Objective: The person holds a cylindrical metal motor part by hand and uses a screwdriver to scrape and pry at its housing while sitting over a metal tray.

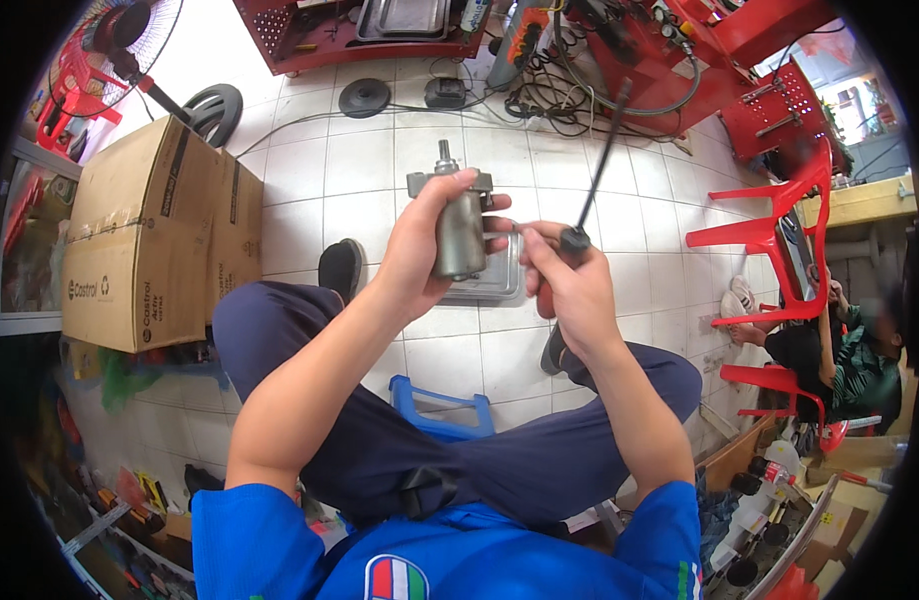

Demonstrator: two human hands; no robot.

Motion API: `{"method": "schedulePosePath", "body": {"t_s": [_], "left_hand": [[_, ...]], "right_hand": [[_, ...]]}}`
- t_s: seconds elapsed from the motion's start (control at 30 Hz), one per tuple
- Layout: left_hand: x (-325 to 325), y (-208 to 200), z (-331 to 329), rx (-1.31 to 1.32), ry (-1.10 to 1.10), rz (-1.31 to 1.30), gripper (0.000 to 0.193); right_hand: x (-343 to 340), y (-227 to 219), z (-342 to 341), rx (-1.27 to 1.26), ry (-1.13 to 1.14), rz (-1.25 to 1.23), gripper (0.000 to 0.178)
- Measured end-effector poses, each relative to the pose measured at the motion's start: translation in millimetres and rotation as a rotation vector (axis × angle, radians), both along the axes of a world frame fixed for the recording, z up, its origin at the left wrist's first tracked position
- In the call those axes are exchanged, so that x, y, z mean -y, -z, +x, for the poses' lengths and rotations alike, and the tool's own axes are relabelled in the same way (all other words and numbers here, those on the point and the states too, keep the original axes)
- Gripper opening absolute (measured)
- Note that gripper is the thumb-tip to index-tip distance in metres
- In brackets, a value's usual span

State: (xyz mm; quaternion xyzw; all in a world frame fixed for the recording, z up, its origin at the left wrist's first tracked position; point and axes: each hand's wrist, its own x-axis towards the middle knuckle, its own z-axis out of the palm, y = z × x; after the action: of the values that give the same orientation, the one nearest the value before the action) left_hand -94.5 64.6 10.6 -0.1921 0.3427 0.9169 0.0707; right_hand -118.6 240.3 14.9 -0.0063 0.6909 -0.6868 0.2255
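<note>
My left hand (416, 238) is closed round a grey metal starter motor (460, 235), a cylinder with a toothed shaft pointing up and a flange near its top. My right hand (577, 295), just right of the motor, grips a screwdriver (602, 165) by its dark and red handle. The long dark blade slants up and to the right, away from the motor. The right thumb and forefinger meet near the motor; whether something small sits between them I cannot make out. Below both hands a shallow see-through tray (512, 262) lies on the floor, partly covered by them.
Cardboard boxes (144, 240) stand on the left, near a fan (117, 35). A red tool cart (324, 40) and tangled cables (549, 100) are at the far side. Red plastic chairs (779, 240) and a seated person (854, 360) are on the right. A blue stool (429, 422) is beneath me.
</note>
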Motion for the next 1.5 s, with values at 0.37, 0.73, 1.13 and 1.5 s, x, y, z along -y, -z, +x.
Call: {"method": "schedulePosePath", "body": {"t_s": [0.37,0.73,1.13,1.5], "left_hand": [[-6.9,10.0,7.7,-0.093,0.1,-0.246,0.055],[-20.1,15.3,7.1,-0.002,0.125,-0.321,0.052],[-25.7,31.3,5.8,-0.041,0.179,-0.375,0.054],[-37.9,25.2,6.5,-0.125,0.132,-0.835,0.049]], "right_hand": [[7.5,12.0,-7.2,0.091,-0.008,-0.147,0.031],[-2.8,35.6,-3.0,0.04,-0.002,-0.206,0.021],[-16.6,49.2,-2.3,-0.061,-0.038,-0.023,0.027],[-6.9,52.7,12.2,-0.246,0.154,0.2,0.021]]}}
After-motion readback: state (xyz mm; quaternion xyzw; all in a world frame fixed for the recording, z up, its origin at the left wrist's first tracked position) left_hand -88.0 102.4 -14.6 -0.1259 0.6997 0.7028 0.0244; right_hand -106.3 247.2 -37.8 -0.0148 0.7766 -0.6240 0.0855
